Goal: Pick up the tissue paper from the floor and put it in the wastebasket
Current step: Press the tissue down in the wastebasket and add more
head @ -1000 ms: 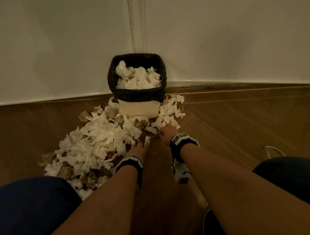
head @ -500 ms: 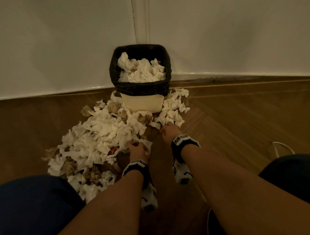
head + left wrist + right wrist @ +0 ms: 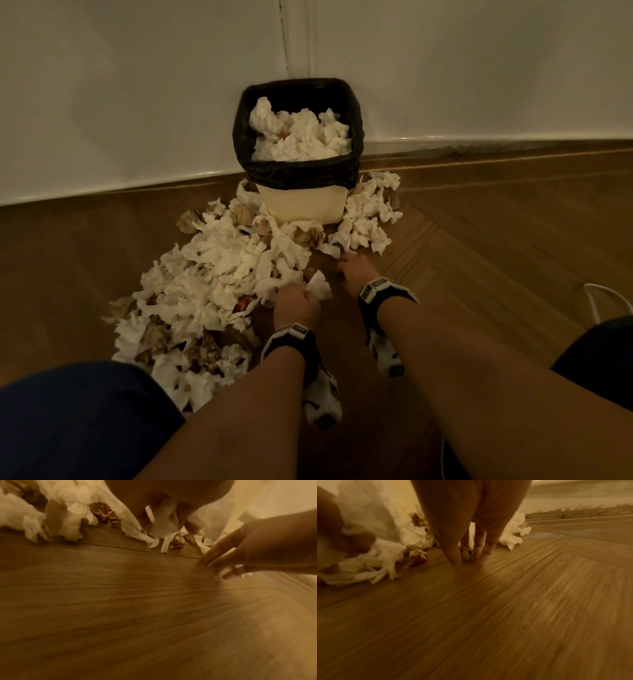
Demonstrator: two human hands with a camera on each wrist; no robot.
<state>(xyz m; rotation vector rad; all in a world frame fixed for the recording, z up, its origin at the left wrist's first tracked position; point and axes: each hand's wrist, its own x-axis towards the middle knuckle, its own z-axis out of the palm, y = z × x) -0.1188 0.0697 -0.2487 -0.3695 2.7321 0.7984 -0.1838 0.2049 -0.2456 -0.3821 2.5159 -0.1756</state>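
From the head view, my left hand [image 3: 297, 305] has drawn back from the edge of the pile and now grasps a white tissue [image 3: 318, 290], lifted just clear of the floor [image 3: 479, 274] at frame centre; a moment ago it was still reaching into the heap. That piece is ready for the wastebasket [image 3: 301, 202], upper centre, already heaped near its rim. My right hand [image 3: 352, 270] stays low by the tissues at the basket's right foot.

From the left wrist view, my fingers [image 3: 142, 517] curl round white paper at the top of the frame, blurred.

From the right wrist view, my straight fingers [image 3: 453, 555] touch the floor around a small brownish wad [image 3: 466, 553], not yet closed on it.
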